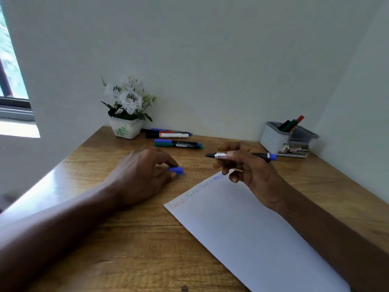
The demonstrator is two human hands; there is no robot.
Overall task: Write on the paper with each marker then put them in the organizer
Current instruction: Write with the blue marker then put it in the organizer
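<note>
Fingers (231, 157) of right hand (250, 167) are pinching uncapped blue marker (242, 155) level above paper (252, 228); left hand (143, 173) is gripping what looks like its blue cap (176, 170) on the desk (126, 239). Organizer (275, 138) is sitting at back right.

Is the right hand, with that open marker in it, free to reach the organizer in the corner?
Probably yes. The right hand holds the marker near the organizer, and only bare desk lies between them.
</note>
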